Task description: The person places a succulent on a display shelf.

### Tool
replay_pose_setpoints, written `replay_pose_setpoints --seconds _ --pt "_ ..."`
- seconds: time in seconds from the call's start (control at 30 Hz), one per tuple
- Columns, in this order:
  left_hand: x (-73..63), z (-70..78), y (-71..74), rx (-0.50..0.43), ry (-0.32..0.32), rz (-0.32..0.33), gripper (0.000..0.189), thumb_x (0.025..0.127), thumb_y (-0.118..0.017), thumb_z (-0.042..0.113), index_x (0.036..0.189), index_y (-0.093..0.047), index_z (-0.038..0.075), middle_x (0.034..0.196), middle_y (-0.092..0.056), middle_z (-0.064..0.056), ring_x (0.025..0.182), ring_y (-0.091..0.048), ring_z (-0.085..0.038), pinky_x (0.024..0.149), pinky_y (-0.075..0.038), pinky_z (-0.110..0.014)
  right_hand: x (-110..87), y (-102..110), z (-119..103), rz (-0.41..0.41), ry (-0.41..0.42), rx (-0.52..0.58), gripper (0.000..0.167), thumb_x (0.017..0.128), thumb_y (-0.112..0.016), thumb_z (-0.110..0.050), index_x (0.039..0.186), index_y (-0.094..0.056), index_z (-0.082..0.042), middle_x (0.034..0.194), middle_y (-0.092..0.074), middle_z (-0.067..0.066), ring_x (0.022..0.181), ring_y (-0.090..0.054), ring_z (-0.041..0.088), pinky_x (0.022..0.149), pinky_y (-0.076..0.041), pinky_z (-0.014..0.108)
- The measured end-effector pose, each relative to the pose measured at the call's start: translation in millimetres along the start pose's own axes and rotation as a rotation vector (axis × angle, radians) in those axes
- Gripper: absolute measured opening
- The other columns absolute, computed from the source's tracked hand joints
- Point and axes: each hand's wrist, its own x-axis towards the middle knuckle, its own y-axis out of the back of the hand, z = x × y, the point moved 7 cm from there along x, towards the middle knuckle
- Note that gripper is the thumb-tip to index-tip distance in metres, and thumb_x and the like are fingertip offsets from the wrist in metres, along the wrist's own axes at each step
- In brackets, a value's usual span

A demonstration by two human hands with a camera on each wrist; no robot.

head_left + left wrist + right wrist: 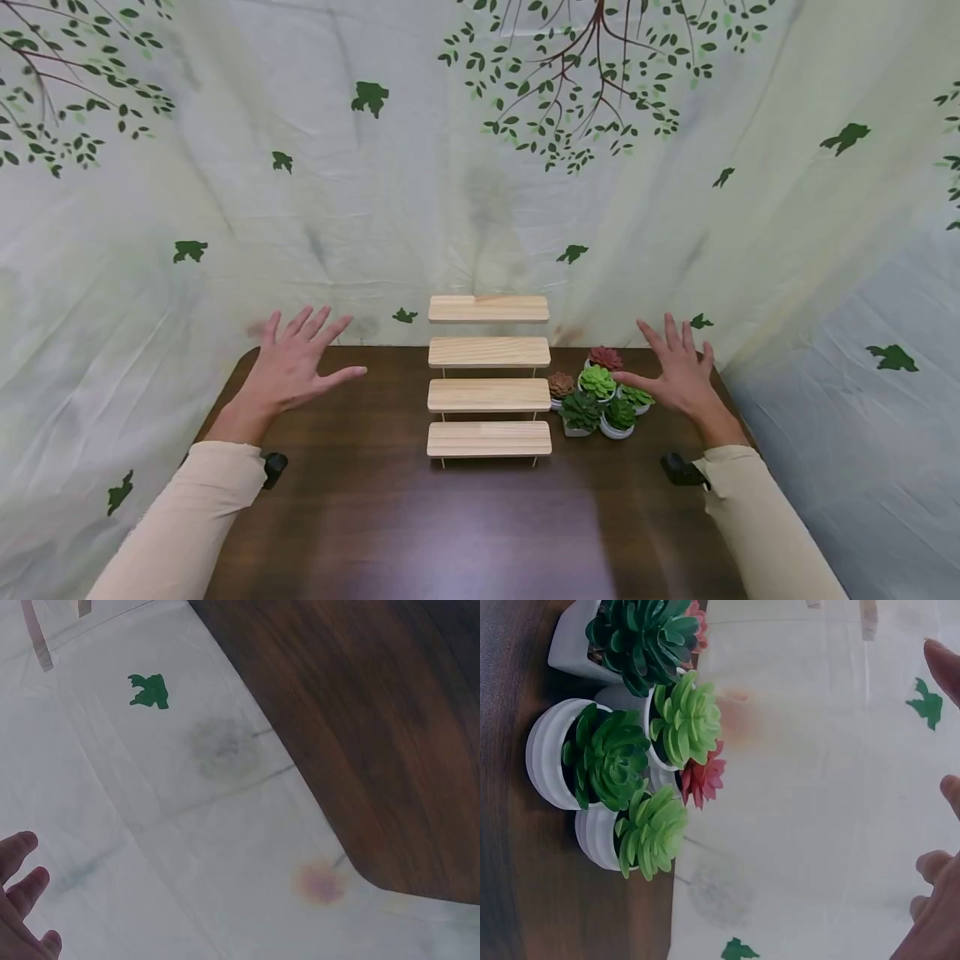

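Note:
My left hand (292,367) is held out over the table's left side, fingers spread, with nothing in it. Its fingertips show at the lower left of the left wrist view. On the other side my right hand (681,375) is spread the same way, empty, just right of a cluster of potted succulents. These include a dark green one (641,637), a light green one (686,720), a red one (606,358) and a brownish one (560,385), in white pots. In the head view the right thumb overlaps the cluster; whether it touches cannot be told.
A stepped wooden rack (489,396) with several pale shelves stands mid-table, left of the plants. The dark brown table (360,517) ends at a white cloth backdrop (420,208) printed with leaves and branches. Black wrist straps (275,470) sit at both cuffs.

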Motion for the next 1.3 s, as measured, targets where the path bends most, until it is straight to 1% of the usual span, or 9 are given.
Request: replay_pose_setpoints --seconds 0.2,0.37,0.43,0.63,0.83,0.97,1.1,1.23,1.3 --pt "-0.4 3.9 3.4 -0.028 -0.027 0.021 0.084 0.084 -0.059 0.061 0.149 -0.035 0.013 0.149 -0.033 -0.026 0.137 -0.027 -0.045 0.113 -0.016 -0.060 -1.3 5 2 0.015 0.010 0.008 0.100 0.079 -0.062 -0.066 0.155 -0.015 -0.021 0.159 0.007 0.020 0.143 0.013 0.043 0.105 0.009 0.072" --pt "-3.1 5.9 3.8 -0.041 -0.040 0.063 0.084 0.084 -0.060 0.061 0.149 -0.035 0.014 0.148 -0.036 -0.025 0.134 -0.032 -0.046 0.110 -0.021 -0.061 -1.7 7 6 0.041 0.022 0.014 0.099 0.080 -0.063 -0.065 0.155 -0.016 -0.021 0.159 0.004 0.021 0.143 0.011 0.043 0.104 0.008 0.073" --pt "-4.3 6.4 2.3 -0.081 -0.045 0.081 0.082 0.084 -0.062 0.058 0.148 -0.037 0.014 0.147 -0.037 -0.026 0.134 -0.033 -0.046 0.109 -0.021 -0.062 -2.2 7 8 0.046 0.026 0.025 0.098 0.080 -0.063 -0.064 0.155 -0.017 -0.021 0.159 0.003 0.020 0.143 0.010 0.044 0.104 0.007 0.073" --pt "-9.4 9.1 -6.8 -0.265 -0.068 0.110 0.074 0.086 -0.065 0.045 0.146 -0.039 0.011 0.147 -0.036 -0.026 0.133 -0.032 -0.047 0.107 -0.022 -0.063 -4.8 9 14 0.071 0.037 0.057 0.095 0.081 -0.065 -0.062 0.154 -0.022 -0.018 0.159 0.001 0.020 0.143 0.007 0.046 0.104 0.004 0.073" --pt "-15.2 5.9 -14.7 -0.392 -0.019 0.090 0.073 0.089 -0.063 0.040 0.149 -0.033 0.012 0.151 -0.030 -0.024 0.136 -0.028 -0.048 0.105 -0.022 -0.067 -7.4 3 21 0.083 0.042 0.077 0.096 0.080 -0.067 -0.058 0.154 -0.021 -0.018 0.159 -0.003 0.022 0.143 0.004 0.047 0.105 0.002 0.073" --pt "-22.1 1.4 -21.4 -0.531 0.020 0.077 0.072 0.092 -0.061 0.034 0.152 -0.027 0.016 0.155 -0.026 -0.019 0.139 -0.023 -0.045 0.104 -0.021 -0.069 -7.6 -3 22 0.091 0.046 0.108 0.094 0.081 -0.068 -0.055 0.154 -0.021 -0.018 0.159 -0.004 0.022 0.143 0.000 0.047 0.104 0.000 0.072" --pt "-27.5 0.7 -33.7 -0.647 0.064 0.073 0.069 0.094 -0.059 0.031 0.153 -0.025 0.018 0.156 -0.025 -0.016 0.139 -0.022 -0.045 0.104 -0.020 -0.069 -10.5 -6 24 0.116 0.053 0.149 0.094 0.082 -0.068 -0.052 0.154 -0.019 -0.019 0.159 -0.007 0.021 0.143 -0.003 0.046 0.102 -0.004 0.073" --pt "-30.6 3.6 -46.0 -0.750 0.113 0.070 0.064 0.096 -0.054 0.030 0.153 -0.026 0.018 0.154 -0.029 -0.017 0.138 -0.024 -0.045 0.103 -0.020 -0.070 -16.1 -9 29 0.150 0.055 0.235 0.094 0.081 -0.071 -0.044 0.154 -0.019 -0.015 0.157 -0.011 0.024 0.142 -0.008 0.047 0.100 -0.006 0.077" --pt "-32.4 4.2 -49.2 -0.815 0.133 0.091 0.061 0.097 -0.052 0.028 0.152 -0.028 0.016 0.152 -0.032 -0.018 0.136 -0.027 -0.044 0.102 -0.021 -0.070 -17.9 -13 30 0.164 0.065 0.294 0.093 0.081 -0.074 -0.039 0.153 -0.022 -0.012 0.156 -0.013 0.026 0.141 -0.011 0.049 0.099 -0.007 0.078"
